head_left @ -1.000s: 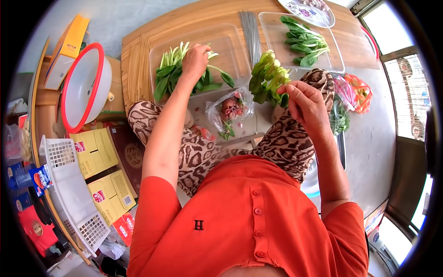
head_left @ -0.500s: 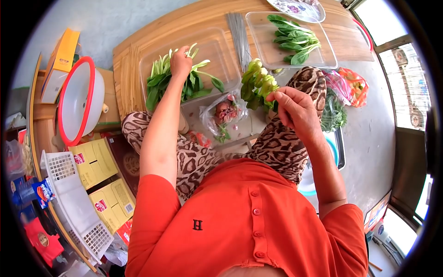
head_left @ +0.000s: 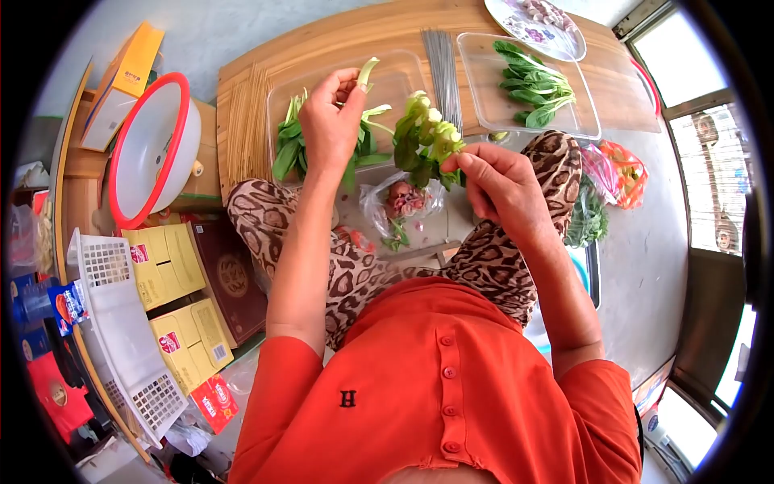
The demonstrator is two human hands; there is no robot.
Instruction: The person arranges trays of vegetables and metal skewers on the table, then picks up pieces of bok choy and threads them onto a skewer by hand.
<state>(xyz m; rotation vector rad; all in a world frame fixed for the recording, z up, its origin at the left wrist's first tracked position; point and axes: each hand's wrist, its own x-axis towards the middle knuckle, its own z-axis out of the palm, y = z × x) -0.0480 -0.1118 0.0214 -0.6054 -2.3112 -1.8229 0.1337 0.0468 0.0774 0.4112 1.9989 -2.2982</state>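
My left hand [head_left: 332,121] is closed around a leafy green [head_left: 368,73], whose pale stem end sticks up past the fingertips while leaf shows below the palm. In the pinched fingers of my right hand [head_left: 496,181] is a packed row of leafy greens [head_left: 425,139], pale stem ends upward; any stick through them is hidden. Beneath the left hand, a clear plastic tray [head_left: 278,95] holds loose greens [head_left: 290,149]. A second clear tray [head_left: 481,105], to the right, contains more leafy greens [head_left: 536,85]. Thin metal skewers [head_left: 442,77] lie between the trays.
Bamboo sticks [head_left: 242,129] lie on the wooden table's left end. A plate [head_left: 516,28] stands at the back. Between the knees sits a plastic bag of reddish scraps [head_left: 405,198]. A red-rimmed basin [head_left: 181,105] leans at left; bagged vegetables [head_left: 621,173] lie at right.
My left hand has lifted from the left tray and moved right with a green in its fingers. My right hand has shifted slightly left with its row of greens.
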